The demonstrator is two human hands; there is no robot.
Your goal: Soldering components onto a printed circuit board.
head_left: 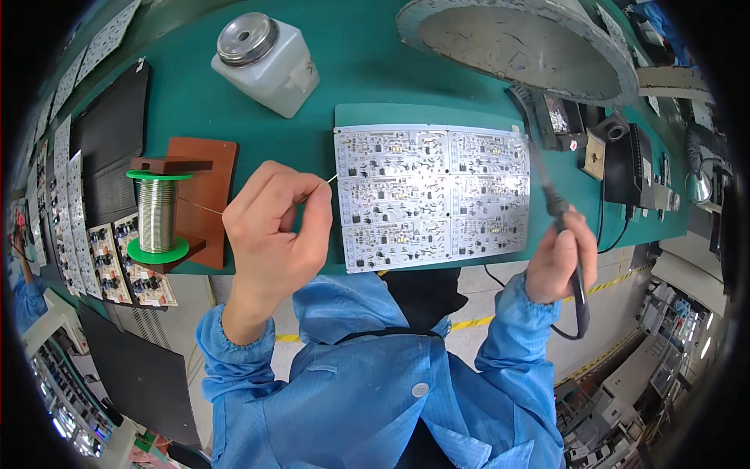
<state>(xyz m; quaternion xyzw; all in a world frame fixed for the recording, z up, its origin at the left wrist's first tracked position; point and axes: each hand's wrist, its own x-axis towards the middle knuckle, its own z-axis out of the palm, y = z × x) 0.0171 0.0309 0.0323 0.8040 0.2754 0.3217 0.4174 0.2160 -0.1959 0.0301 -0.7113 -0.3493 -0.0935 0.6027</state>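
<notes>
Green bench (367,70), seen from above. At far left, populated boards in a row (101,262), then a solder spool (157,215) on a brown stand. Left hand (273,227), grip pinched on thin solder wire (331,179), tip at the white circuit panel (433,195) mid-bench. Right hand (558,262), grip wrapped round a soldering iron (551,195) over the panel's right edge. Judged: soldering underway; next, wire and tip meeting on one joint. Behind, a white dispenser bottle (266,59) with pale label.
</notes>
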